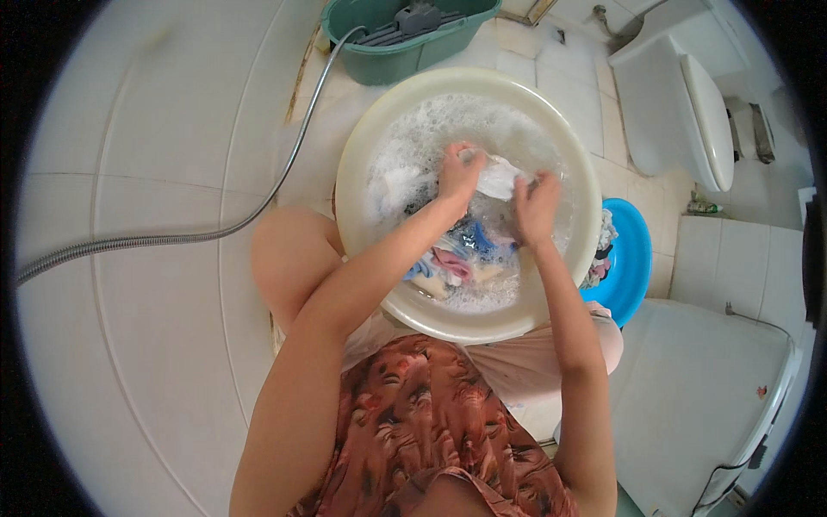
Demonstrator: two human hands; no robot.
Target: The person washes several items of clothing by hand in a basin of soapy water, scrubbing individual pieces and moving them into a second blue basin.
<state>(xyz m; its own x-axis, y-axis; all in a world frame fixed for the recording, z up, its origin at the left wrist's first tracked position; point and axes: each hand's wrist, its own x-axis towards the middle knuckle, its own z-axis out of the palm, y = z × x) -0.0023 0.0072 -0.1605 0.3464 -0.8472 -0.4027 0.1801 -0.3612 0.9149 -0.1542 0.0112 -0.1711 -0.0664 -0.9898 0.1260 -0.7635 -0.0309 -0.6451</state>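
Observation:
A large cream plastic basin of sudsy water stands between my knees. Above the water, near the middle of the basin, a small white cloth is stretched between my hands. My left hand grips its left end, fingers curled. At its right end is my right hand, with its fingers bent around the edge of the cloth. Below them, pink cloth, blue cloth and other laundry lie partly under the water. Foam covers much of the left and far side.
A green plastic tub holding a grey object stands beyond the basin. A metal shower hose runs from it along the left wall. Right of the basin is a blue basin with clothes; farther right stands a white toilet.

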